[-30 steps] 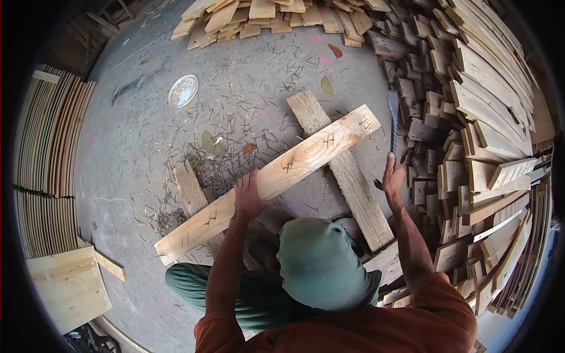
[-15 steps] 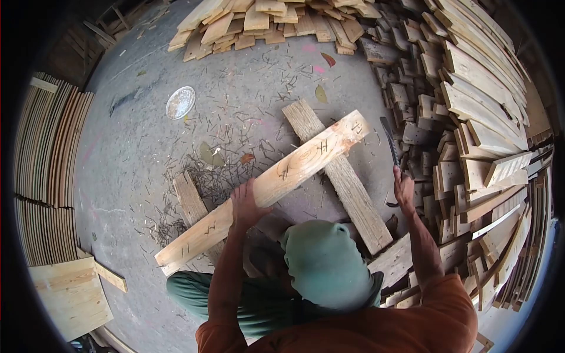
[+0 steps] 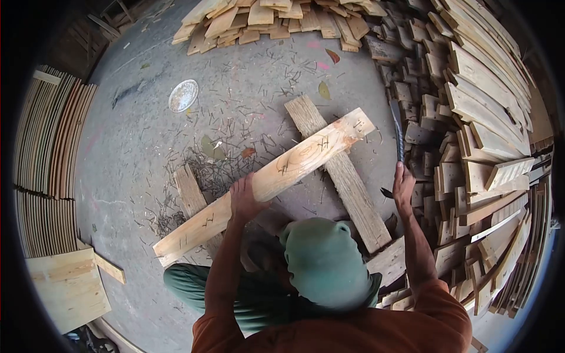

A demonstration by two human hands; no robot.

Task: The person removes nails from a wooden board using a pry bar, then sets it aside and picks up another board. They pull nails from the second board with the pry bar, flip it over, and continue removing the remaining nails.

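Observation:
A pale wooden board with bent nails along its upper face lies slantwise across two rough timbers on the floor. My left hand grips it near the middle, fingers wrapped over the far edge. Away to the right, my right hand holds a pry bar, its flat end pointing away and its hooked end showing beside the wrist. The bar is apart from the board. One rough timber passes beneath the board's right part, and a shorter timber beneath its left part.
Loose nails litter the concrete floor, with a white dish beyond them. Boards are heaped at the back and along the right. Neatly stacked slats stand at left. A capped head blocks part of the view.
The pry bar has swung more upright, its flat end moving away and slightly right. My left hand stays on the board, which lies as before. The whole view has shifted a little.

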